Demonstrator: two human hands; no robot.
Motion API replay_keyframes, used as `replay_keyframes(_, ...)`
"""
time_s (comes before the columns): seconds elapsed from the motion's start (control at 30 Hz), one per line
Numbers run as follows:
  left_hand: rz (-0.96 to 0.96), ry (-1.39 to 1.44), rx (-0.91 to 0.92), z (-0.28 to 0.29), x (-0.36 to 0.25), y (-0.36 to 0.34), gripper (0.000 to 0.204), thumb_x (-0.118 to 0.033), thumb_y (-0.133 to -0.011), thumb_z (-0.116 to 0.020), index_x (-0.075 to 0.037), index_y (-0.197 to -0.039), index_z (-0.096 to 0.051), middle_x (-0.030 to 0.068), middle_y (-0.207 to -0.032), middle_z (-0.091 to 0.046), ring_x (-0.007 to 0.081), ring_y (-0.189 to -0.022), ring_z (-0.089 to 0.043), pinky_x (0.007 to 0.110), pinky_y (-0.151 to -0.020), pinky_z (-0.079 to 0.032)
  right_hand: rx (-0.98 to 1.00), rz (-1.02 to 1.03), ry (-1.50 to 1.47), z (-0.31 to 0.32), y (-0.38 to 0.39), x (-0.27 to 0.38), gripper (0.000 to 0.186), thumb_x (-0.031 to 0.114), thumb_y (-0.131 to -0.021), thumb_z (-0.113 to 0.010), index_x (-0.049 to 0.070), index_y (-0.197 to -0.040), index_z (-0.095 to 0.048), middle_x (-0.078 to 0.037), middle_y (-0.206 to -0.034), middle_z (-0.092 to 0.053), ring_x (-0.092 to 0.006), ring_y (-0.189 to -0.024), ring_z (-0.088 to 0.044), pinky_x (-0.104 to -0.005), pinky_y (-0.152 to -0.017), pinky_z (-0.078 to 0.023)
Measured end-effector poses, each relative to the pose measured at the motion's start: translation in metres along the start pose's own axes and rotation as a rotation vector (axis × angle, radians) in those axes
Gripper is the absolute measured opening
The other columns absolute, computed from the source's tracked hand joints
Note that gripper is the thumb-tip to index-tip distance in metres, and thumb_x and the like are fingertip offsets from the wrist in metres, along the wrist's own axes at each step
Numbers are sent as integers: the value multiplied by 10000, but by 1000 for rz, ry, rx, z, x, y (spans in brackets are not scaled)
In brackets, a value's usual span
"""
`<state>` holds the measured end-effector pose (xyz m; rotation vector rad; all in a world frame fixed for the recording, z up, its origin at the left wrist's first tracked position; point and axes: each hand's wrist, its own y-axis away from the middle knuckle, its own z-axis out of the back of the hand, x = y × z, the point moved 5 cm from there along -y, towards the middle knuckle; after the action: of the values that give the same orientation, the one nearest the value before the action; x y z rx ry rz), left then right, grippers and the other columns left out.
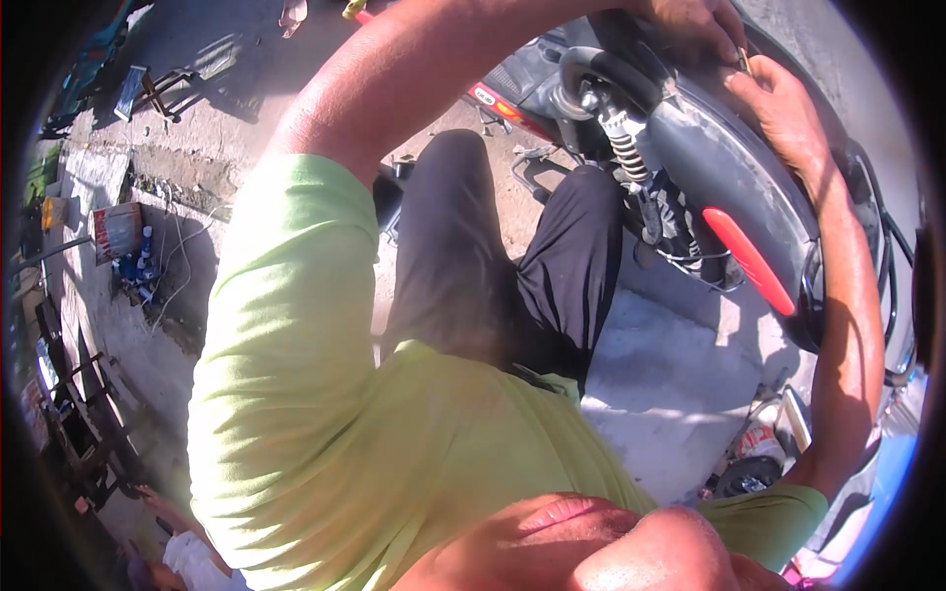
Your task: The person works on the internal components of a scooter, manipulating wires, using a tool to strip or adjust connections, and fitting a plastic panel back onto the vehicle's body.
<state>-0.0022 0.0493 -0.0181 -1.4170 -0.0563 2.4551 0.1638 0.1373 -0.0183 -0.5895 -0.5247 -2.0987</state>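
Both my hands meet over the dark rear body of a motorcycle (734,163). My left hand (695,25), at the top edge, reaches across with its fingertips bent down toward the panel; its fingers are partly cut off by the frame. Just beside it, my right hand (783,108) has thumb and forefinger pinched together at a small, thin, brownish piece (745,62). Its kind is too small to make out, and whether the left fingertips also grip it is unclear. Below my hands are a shock absorber with a pale coil spring (626,148) and a long red trim piece (749,261).
Black cables (892,256) hang by my right forearm. A paint-stained bucket (759,443) stands at lower right. Leftward lie a tin can (116,231), a blue bottle (146,246) and metal frames (79,404). Another person's white sleeve (192,561) shows at lower left.
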Motion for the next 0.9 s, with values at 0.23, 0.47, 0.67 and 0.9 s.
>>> replay_keyframes(0.23, 122, 154, 30, -7, -9, -5, 327, -198, -952, -693, 5, -1207, -723, 110, -916, -753, 175, -758, -701, 317, -700, -566, 48, -36, -87, 3, 8, 1, 329, 303, -879, -833, 29, -1014, -712, -31, -859, -685, -95, -785, -614, -283, -732, -506)
replay_keyframes(0.47, 105, 142, -24, -2, -15, 1, 355, -192, -959, -672, 19, -1244, -703, 120, -952, -760, 179, -765, -708, 318, -719, -575, 54, -29, -126, -5, 8, -2, 257, 216, -918, -785, 33, -1059, -674, -22, -942, -681, -86, -866, -615, -279, -788, -502)
replay_keyframes(0.67, 170, 144, -262, 9, -16, 2, 342, -185, -966, -651, 12, -1240, -709, 141, -972, -770, 201, -787, -724, 333, -753, -585, 33, -67, -15, 5, 3, -13, 322, 290, -892, -810, 20, -994, -666, -25, -891, -665, -95, -810, -594, -300, -750, -489)
replay_keyframes(0.9, -36, 82, -652, 32, -27, 42, 330, -136, -954, -619, -29, -1258, -689, 256, -1212, -701, 311, -1108, -698, 452, -988, -547, -104, -1, -22, 4, -5, 6, 403, 231, -889, -782, -28, -1169, -654, -61, -1040, -708, -122, -917, -639, -300, -815, -505)
